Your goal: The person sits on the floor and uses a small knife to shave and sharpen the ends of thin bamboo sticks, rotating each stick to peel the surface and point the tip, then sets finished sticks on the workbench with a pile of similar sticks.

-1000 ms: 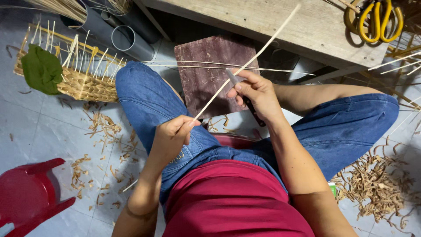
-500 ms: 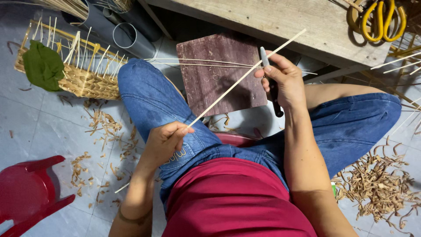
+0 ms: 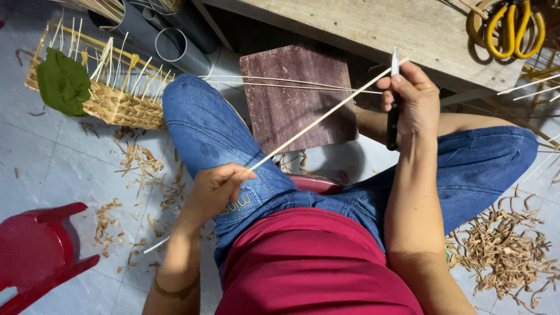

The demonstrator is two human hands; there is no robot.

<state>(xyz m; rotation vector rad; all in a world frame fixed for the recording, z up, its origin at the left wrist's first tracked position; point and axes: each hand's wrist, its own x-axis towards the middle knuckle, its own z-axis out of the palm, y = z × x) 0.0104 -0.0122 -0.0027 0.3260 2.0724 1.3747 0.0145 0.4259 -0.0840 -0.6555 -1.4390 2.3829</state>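
Where shavings point(image 3: 501, 251) lie, basket point(image 3: 116, 105) flanks knee point(image 3: 198, 116).

The left hand point(image 3: 213, 189) pinched the near end of a thin bamboo strip point(image 3: 318, 119), which ran toward two o'clock to the right hand point(image 3: 411, 99). That hand gripped a black-handled knife point(image 3: 393, 111) (blade up) against the strip. An unfinished woven basket point(image 3: 114, 102) sat at ten o'clock.

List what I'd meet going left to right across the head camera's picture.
Red plastic stool → green cloth on the woven straw basket → left hand pinching a thin pale bamboo strip → right hand holding a black-handled knife → yellow-handled scissors.
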